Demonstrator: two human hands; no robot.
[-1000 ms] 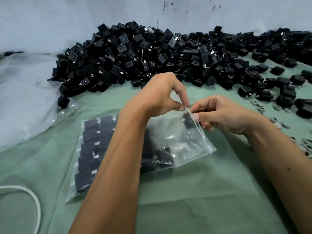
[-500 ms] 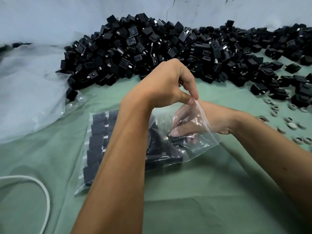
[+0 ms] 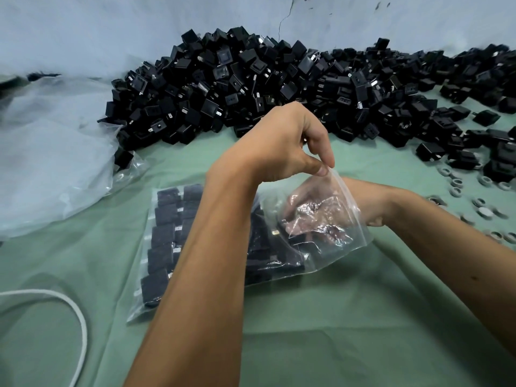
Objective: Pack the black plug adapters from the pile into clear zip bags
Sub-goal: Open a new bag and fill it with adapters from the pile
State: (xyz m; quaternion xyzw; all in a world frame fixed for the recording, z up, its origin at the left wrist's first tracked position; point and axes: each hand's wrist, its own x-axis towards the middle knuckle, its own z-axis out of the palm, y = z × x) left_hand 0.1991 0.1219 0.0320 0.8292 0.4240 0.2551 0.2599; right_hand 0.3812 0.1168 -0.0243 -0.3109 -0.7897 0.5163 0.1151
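Observation:
A big pile of black plug adapters [image 3: 251,88] lies along the wall at the back of the green cloth. In front of it a clear zip bag [image 3: 354,236] lies on the cloth, with rows of adapters [image 3: 164,236] packed in its left part. My left hand [image 3: 279,146] pinches the upper lip of the bag's mouth between thumb and forefinger and holds it up. My right hand [image 3: 315,216] is inside the bag up to the wrist, over the adapters at the right end. Seen through the creased plastic, its fingers are blurred, so any grip is unclear.
Crumpled clear plastic [image 3: 50,163] lies heaped at the left. A white cable [image 3: 81,325] loops at the bottom left. Several small grey rings [image 3: 455,188] and loose adapters [image 3: 430,150] are scattered at the right. The pale wall [image 3: 111,32] closes the back.
My right hand, which held an adapter at the bag's mouth, has gone deep into the bag. My left hand has kept its pinch on the lip and lifted it.

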